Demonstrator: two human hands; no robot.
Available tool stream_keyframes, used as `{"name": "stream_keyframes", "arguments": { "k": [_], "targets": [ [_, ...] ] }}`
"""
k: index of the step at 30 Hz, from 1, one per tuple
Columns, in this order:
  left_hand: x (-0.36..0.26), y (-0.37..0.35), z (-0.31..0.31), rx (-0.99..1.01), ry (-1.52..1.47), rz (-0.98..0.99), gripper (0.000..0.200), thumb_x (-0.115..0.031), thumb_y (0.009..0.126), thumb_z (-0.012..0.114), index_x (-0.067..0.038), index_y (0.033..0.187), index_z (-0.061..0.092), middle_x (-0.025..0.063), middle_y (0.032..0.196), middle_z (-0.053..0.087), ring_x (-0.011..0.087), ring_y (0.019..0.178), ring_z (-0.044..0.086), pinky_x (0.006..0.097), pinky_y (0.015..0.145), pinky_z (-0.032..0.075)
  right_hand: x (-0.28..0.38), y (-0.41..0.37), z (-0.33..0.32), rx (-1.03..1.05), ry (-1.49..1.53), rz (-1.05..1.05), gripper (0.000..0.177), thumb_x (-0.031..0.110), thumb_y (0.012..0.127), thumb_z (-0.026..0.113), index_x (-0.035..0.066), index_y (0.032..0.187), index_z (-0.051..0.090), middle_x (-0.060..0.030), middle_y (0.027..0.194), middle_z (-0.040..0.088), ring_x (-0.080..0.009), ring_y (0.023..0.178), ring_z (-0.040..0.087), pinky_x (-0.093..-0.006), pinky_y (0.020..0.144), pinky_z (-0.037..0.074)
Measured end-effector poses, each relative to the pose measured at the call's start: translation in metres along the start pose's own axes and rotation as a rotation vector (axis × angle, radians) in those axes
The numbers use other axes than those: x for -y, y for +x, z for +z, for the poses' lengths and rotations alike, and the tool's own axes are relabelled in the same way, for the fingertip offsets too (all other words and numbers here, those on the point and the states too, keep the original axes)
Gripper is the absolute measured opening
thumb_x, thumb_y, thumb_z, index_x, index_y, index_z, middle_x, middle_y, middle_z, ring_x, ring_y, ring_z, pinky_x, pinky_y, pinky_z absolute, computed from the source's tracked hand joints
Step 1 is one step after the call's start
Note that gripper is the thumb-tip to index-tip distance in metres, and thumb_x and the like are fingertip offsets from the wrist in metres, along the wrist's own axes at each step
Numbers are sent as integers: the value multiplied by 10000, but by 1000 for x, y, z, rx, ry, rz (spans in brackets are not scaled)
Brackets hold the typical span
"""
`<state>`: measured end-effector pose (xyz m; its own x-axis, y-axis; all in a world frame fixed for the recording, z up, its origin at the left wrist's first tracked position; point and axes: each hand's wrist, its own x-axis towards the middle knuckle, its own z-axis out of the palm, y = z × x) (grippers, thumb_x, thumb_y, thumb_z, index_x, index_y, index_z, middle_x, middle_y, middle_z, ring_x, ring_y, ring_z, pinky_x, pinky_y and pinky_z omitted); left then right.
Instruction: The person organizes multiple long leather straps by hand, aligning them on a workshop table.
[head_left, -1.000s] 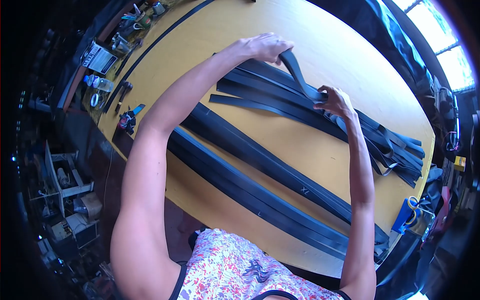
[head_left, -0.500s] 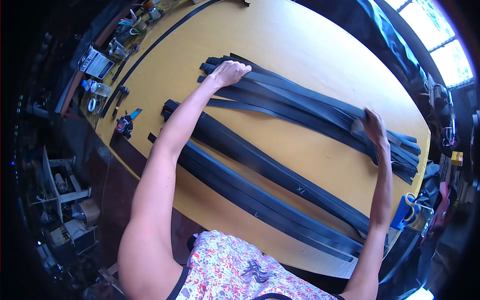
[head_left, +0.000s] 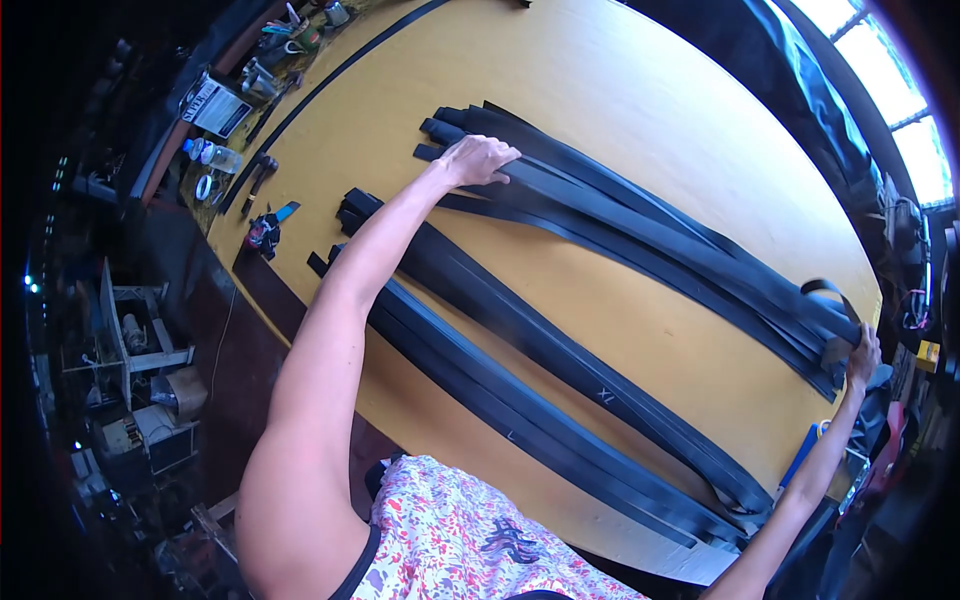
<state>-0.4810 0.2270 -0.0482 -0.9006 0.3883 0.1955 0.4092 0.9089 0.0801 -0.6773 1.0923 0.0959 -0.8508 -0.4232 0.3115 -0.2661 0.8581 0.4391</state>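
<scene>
A bundle of long black strips (head_left: 640, 225), rubber- or leather-like, lies across the far part of the table. My left hand (head_left: 478, 160) is closed on strips close to the bundle's left end. At the right end, by the table edge, my right hand (head_left: 863, 358) grips the strips' ends, and one narrow strip (head_left: 828, 288) curls up beside it. Nearer my body are two more bundles: a middle one (head_left: 540, 335) with a pale "XL"-like mark, and a front one (head_left: 470, 385) marked "L".
Along the left edge of the yellow table (head_left: 660, 335) are a labelled can (head_left: 215, 105), bottles (head_left: 215, 155), a roll of tape (head_left: 203, 187), a hammer-like tool (head_left: 262, 178) and a small red-and-blue tool (head_left: 265, 232). A long thin strip (head_left: 330, 78) lies there too. Something blue (head_left: 800, 455) is at the right edge.
My right hand has moved right and toward me, to the far ends of the strips. The strips of that bundle now lie straighter. My left hand stays near the left end.
</scene>
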Motion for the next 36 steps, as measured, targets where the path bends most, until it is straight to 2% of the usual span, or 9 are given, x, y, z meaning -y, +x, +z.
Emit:
{"name": "stream_keyframes", "arguments": {
  "k": [2, 5, 14, 21, 26, 28, 30, 31, 36],
  "targets": [
    [-3, -3, 4, -12, 16, 56, 365, -256, 805, 729, -66, 1108, 653, 97, 899, 680, 285, 878, 682, 393, 752, 565, 13, 0, -32, 250, -180, 124, 399, 11, 856, 548, 109, 1242, 581, -95, 1178, 609, -314, 1071, 591, -451, 924, 465],
    [-10, -11, 7, 38, 108, -28, 323, -41, 807, 565, -59, 1115, 660, 124, 968, 702, 268, 855, 694, 372, 732, 578, -21, -22, 29, 56, -215, 58, 366, 21, 860, 534, 115, 1213, 569, -81, 1117, 587, -307, 1027, 593, -445, 879, 467],
    [-15, -8, 6, 23, 88, -19, 350, -136, 671, 795, -70, 951, 596, 105, 860, 672, 278, 840, 685, 393, 741, 566, -66, -4, -35, 145, -199, 112, 382, 20, 851, 514, 128, 1213, 568, -74, 1162, 581, -309, 1092, 567, -444, 914, 444],
    [-18, -9, -2, 134, 8, -152, 450, -137, 716, 787, -60, 1084, 540, 133, 916, 685, 331, 875, 690, 416, 737, 567, -206, -26, -10, 26, -226, 105, 454, 7, 860, 527, 128, 1298, 532, -71, 1224, 575, -325, 1054, 595, -475, 879, 491],
    [-25, -9, -12, 157, 60, -170, 582, -127, 709, 809, -77, 1216, 528, 141, 1013, 698, 323, 928, 693, 398, 758, 575, -214, -50, 19, 49, -384, 88, 438, 43, 884, 512, 132, 1313, 525, -47, 1236, 571, -284, 1054, 602, -436, 868, 499],
    [-24, -11, -15, 126, 70, -146, 504, -80, 735, 751, -77, 1202, 562, 139, 971, 703, 312, 896, 699, 397, 748, 576, -205, -60, 36, 17, -443, 90, 435, 58, 893, 505, 143, 1319, 523, -34, 1235, 571, -262, 1051, 606, -414, 855, 504],
    [-14, -11, -19, 44, 160, -146, 370, -25, 755, 661, -69, 1120, 615, 130, 931, 708, 304, 851, 700, 389, 741, 577, -186, -65, 45, 269, -633, 226, 442, 82, 905, 496, 177, 1336, 517, -9, 1215, 574, -219, 1046, 606, -374, 829, 508],
    [-11, -10, -25, 8, 161, -161, 293, 8, 764, 584, -64, 1041, 646, 124, 892, 703, 305, 811, 693, 393, 726, 569, -196, -80, 66, 113, -641, 158, 443, 101, 919, 486, 197, 1351, 508, 7, 1191, 577, -196, 1045, 604, -347, 811, 508],
    [-1, 0, -49, -11, 137, -130, 206, 4, 789, 541, -69, 969, 607, 159, 814, 672, 348, 780, 678, 446, 674, 540, -195, -96, 90, 285, -534, 343, 463, 71, 953, 445, 188, 1401, 457, -38, 1230, 552, -248, 1068, 598, -419, 856, 512]
  ]
}}
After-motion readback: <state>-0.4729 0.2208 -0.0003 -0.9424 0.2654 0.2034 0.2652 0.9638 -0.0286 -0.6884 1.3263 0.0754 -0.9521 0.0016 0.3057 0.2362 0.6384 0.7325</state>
